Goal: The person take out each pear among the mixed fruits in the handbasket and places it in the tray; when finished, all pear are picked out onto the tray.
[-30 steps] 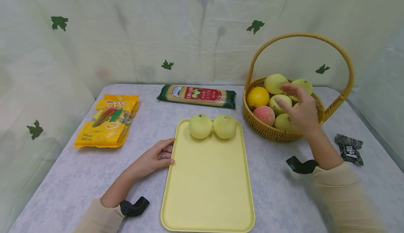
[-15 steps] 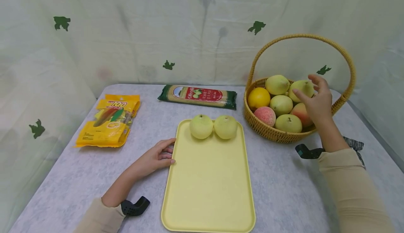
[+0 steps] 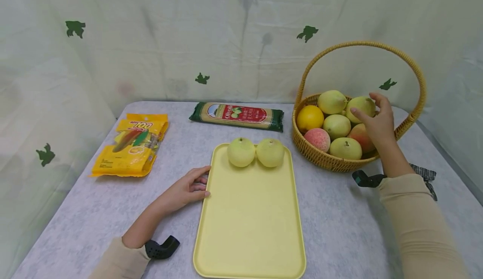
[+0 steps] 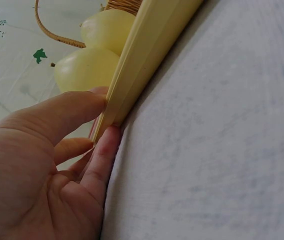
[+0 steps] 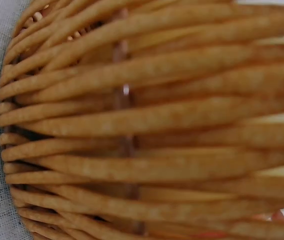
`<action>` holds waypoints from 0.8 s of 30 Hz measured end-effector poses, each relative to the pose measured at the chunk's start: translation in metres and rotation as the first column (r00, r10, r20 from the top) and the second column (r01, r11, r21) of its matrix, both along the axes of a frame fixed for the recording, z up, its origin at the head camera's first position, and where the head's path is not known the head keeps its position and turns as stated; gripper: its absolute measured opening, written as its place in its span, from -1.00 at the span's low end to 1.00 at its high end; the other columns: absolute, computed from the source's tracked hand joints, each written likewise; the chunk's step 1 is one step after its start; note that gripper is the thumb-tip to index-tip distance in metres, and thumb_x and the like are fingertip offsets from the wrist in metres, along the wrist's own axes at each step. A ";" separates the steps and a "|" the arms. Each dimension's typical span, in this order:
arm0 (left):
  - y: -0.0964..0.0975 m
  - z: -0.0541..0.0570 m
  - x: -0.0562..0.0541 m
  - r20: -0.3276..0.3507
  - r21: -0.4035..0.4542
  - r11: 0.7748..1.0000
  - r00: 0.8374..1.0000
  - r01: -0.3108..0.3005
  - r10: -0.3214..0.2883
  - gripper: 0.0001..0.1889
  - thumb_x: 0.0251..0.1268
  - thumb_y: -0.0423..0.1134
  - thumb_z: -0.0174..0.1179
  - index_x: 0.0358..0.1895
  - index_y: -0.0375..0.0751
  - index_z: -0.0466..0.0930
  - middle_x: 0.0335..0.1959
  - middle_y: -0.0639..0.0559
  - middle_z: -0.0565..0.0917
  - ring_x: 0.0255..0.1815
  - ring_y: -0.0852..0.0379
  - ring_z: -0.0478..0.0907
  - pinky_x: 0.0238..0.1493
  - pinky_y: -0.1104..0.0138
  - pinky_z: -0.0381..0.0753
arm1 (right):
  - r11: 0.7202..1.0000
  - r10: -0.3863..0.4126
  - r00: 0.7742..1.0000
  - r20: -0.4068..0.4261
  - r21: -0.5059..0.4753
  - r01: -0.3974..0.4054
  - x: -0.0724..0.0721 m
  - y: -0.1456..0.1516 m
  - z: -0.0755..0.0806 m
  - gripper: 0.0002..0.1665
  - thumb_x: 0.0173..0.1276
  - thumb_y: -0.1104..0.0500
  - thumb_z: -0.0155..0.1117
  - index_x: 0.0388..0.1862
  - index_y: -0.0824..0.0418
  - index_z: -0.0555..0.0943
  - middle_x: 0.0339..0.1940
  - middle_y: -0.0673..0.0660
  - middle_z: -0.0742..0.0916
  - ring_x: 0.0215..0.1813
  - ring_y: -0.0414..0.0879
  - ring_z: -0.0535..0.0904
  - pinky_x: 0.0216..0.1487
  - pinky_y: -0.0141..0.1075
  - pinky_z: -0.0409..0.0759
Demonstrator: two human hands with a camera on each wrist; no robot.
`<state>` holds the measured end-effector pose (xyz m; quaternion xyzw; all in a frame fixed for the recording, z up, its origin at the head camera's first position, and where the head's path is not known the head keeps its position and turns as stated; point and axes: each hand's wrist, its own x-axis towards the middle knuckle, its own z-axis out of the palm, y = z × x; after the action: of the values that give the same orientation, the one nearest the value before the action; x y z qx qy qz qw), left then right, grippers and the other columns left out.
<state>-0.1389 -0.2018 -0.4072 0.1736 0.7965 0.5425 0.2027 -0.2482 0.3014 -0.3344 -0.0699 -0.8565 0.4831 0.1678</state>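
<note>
Evidently we steady the yellow tray (image 3: 250, 220) with our left hand (image 3: 186, 191): thumb and fingers pinch its left rim, probably so that it cannot slide. Our right hand (image 3: 380, 127), well apart from the left, has thumb and fingers curled round a pale green fruit (image 3: 360, 104) at the far right of the wicker basket (image 3: 320, 158); how firmly, we cannot tell. Its place over the basket's right side seems to spare the orange-red fruit (image 3: 358, 135) nearer us. Another round fruit (image 3: 240, 152) and its neighbour (image 3: 270, 153) lie at the tray's far end, where the raised rim would likely check any rolling.
</note>
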 end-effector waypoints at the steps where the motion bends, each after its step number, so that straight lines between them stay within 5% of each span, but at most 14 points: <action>1: 0.000 0.000 0.000 0.001 0.005 1.000 1.000 0.000 0.000 -0.24 0.15 -0.22 0.23 0.38 -0.19 0.02 0.12 -0.14 0.23 0.02 -0.02 0.32 -0.04 0.39 0.42 | 1.000 0.007 1.000 0.005 -0.007 -0.007 -0.001 0.000 -0.001 -0.14 0.19 -0.14 0.18 0.39 0.04 0.08 0.38 0.06 0.13 0.35 0.00 -0.01 0.27 -0.10 0.06; 19: -0.001 0.000 0.001 0.005 0.002 1.000 1.000 -0.004 0.004 -0.23 0.13 -0.20 0.24 0.38 -0.18 0.02 0.09 -0.14 0.24 0.01 -0.02 0.33 -0.05 0.39 0.42 | 0.999 0.019 0.984 0.176 0.033 -0.025 -0.016 0.010 -0.002 -0.09 0.20 -0.15 0.17 0.43 -0.05 -0.02 0.42 0.13 0.04 0.35 0.13 0.00 0.24 0.05 0.06; 24: 0.000 0.000 0.001 0.003 0.004 1.000 1.000 -0.002 0.002 -0.23 0.14 -0.20 0.24 0.38 -0.18 0.03 0.10 -0.15 0.24 0.01 -0.03 0.32 -0.05 0.39 0.42 | 0.998 -0.019 0.987 0.159 0.057 0.010 -0.016 0.011 -0.004 -0.12 0.20 -0.11 0.19 0.42 -0.04 0.02 0.40 0.15 0.09 0.34 0.11 0.03 0.24 0.02 0.09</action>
<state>-0.1384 -0.2022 -0.4074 0.1722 0.7954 0.5445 0.2031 -0.2642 0.3119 -0.3381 -0.1099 -0.8799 0.4504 0.1039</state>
